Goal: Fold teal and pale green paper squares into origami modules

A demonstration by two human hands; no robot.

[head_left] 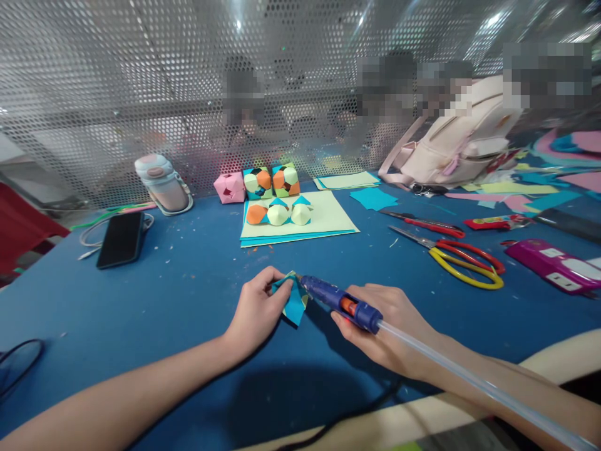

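Pinched in my left hand (261, 307) is a folded blue and pale-yellow paper piece (295, 305), held just above the table. My right hand (389, 326) grips a dark blue hot glue gun (331, 295), its nozzle at the upper edge of the paper; I cannot tell if it touches. A long clear glue stick (451, 363) sticks out of the gun's back end and runs over my right forearm. Beyond my hands, pale-yellow and blue paper sheets (328, 213) lie stacked, carrying several small folded pieces (278, 213) in orange, pale yellow and blue.
Behind the stack stand a pink paper ball (230, 188) and two multicoloured ones (258, 183). Scissors (464, 263), a purple case (554, 265) and a backpack (464, 138) lie to the right. A phone (121, 240) and a bottle (162, 183) are left. A perforated metal screen (188, 94) closes the back.
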